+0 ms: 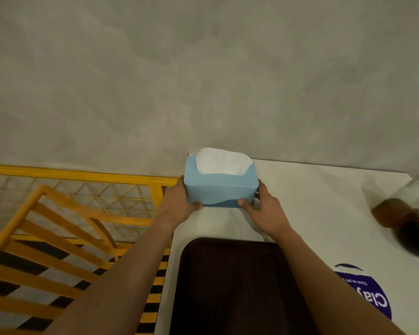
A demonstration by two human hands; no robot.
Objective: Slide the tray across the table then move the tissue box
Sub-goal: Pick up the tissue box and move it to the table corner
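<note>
Left hand (179, 204) and right hand (264, 211) clamp the blue tissue box (219, 188) by its ends, fingers wrapped tight; dark tray (228, 286) sits at six o'clock on the white table (324, 201).

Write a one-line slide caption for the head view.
Both hands, left hand and right hand, grip the blue tissue box at the white table's far corner, beyond the dark tray.

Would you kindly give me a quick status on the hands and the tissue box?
Left hand, right hand clamp tissue box ends. Tray nearer, under forearms. Jar off right.
</note>
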